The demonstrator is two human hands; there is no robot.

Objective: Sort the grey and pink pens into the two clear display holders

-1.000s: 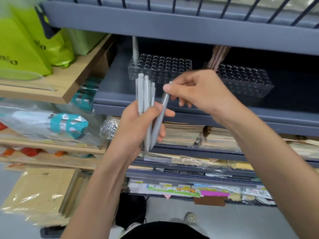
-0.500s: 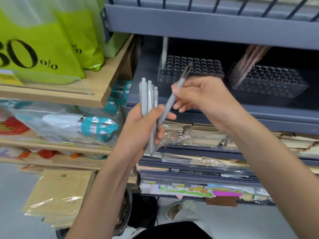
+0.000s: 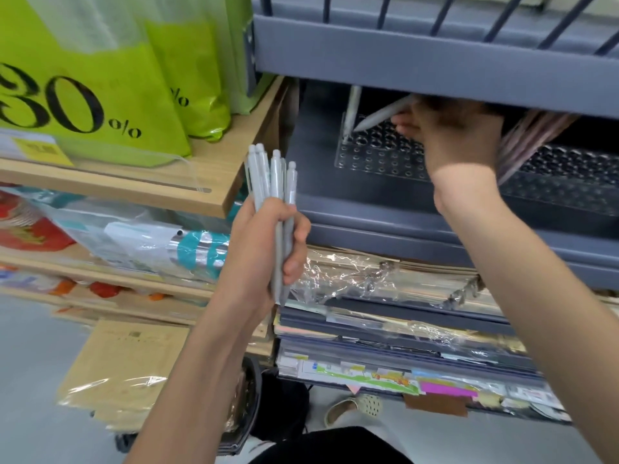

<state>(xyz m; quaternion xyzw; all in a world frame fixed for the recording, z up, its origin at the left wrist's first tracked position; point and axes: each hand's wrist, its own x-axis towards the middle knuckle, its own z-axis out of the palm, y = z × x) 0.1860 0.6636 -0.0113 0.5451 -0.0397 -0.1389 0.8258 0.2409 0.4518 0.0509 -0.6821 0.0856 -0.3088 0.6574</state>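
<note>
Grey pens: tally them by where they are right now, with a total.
In left holder, standing pen: 1
In right hand, single pen: 1
In left hand, bundle: at least 4 tops show
Total: at least 6

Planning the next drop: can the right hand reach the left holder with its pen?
Likely yes: the right hand holds its grey pen tip-down over empty holes of the left holder, beside the standing pen.
</note>
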